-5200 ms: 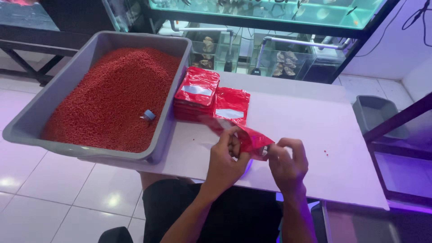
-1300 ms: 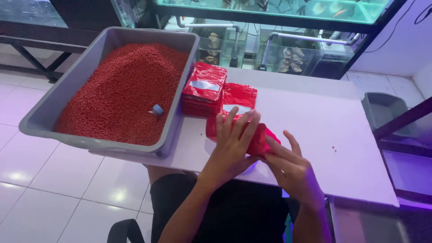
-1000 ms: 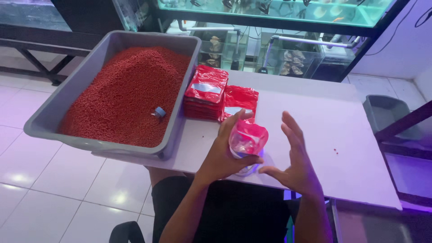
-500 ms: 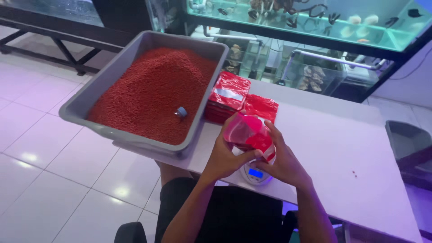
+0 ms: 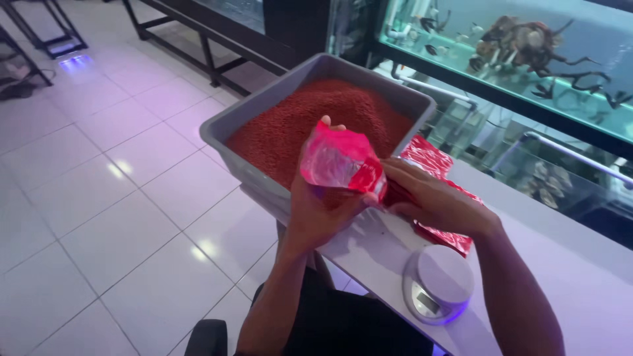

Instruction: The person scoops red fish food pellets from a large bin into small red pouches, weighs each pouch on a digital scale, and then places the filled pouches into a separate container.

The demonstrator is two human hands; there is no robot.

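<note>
**Red pouch held up beside the pellet bin**

We see both hands closed on one red foil pouch [image 5: 343, 165] with a clear window: the left hand [image 5: 316, 211] cups it from below, fingers wrapped round its back, while the right hand [image 5: 432, 201] pinches its right edge. The pouch hangs over the near rim of a grey bin [image 5: 244, 122] heaped with red pellets [image 5: 310, 115]. More red pouches [image 5: 432, 158] lie on the white counter [image 5: 567, 264] behind the right hand, and a round white scale [image 5: 438, 282] sits near the counter's front edge
</note>
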